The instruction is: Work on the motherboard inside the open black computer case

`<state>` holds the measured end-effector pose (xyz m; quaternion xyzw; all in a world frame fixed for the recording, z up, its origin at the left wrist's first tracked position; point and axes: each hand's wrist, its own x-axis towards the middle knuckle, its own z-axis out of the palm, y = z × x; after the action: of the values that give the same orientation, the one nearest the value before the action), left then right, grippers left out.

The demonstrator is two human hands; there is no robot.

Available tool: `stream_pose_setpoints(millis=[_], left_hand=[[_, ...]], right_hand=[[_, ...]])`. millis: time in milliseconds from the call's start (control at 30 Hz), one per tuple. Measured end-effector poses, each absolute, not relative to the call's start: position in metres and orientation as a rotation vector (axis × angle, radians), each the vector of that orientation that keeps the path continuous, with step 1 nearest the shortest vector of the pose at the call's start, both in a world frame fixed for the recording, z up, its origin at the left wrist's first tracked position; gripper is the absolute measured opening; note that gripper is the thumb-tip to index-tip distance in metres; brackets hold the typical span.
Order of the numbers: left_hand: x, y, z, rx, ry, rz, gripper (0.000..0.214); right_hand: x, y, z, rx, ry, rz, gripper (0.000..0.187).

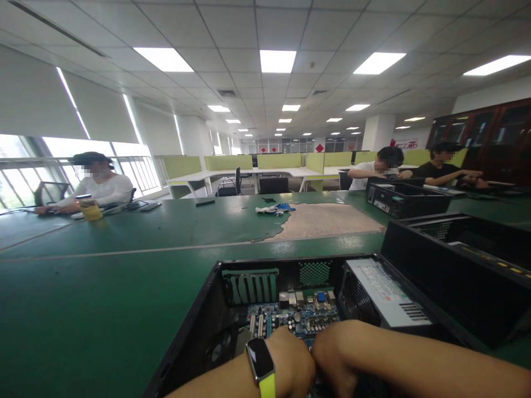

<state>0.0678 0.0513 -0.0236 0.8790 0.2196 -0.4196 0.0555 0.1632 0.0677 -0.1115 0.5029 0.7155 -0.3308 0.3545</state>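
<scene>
An open black computer case (199, 309) lies on the green table (103, 287) right in front of me. Inside it a blue motherboard (307, 318) shows, with a grey power supply (385, 296) to its right. My left hand (292, 365), with a smartwatch on a yellow-green strap at the wrist, reaches down into the case over the board. My right hand (332, 359) is pressed against it, also reaching inside. The fingers of both hands are hidden below the frame edge, so what they touch is not visible.
A second black case (456, 265) stands to the right and another (404, 200) lies further back. A cloth and small blue item (274, 209) lie mid-table beside a worn patch (327, 220). One person sits far left, with a yellow jar (89, 208) close by; two people sit far right.
</scene>
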Motion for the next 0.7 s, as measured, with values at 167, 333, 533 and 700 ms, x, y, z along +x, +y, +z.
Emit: stream_pose_setpoints(millis=[167, 333, 533, 700], left_hand=[[0.066, 0.051, -0.026, 2.681, 0.733, -1.211, 0.031], [0.068, 0.049, -0.025, 2.673, 0.73, -1.258, 0.038], [0.067, 0.052, -0.034, 2.677, 0.654, -1.282, 0.04], [0.065, 0.054, -0.04, 2.767, 0.477, -1.275, 0.037]], right_hand=[[0.161, 0.068, -0.115, 1.195, 1.74, -0.777, 0.024], [0.161, 0.067, -0.116, 1.269, 1.736, -0.824, 0.015], [0.164, 0.07, -0.119, 1.285, 1.676, -0.85, 0.015], [0.17, 0.066, -0.12, 1.382, 1.876, -0.83, 0.017]])
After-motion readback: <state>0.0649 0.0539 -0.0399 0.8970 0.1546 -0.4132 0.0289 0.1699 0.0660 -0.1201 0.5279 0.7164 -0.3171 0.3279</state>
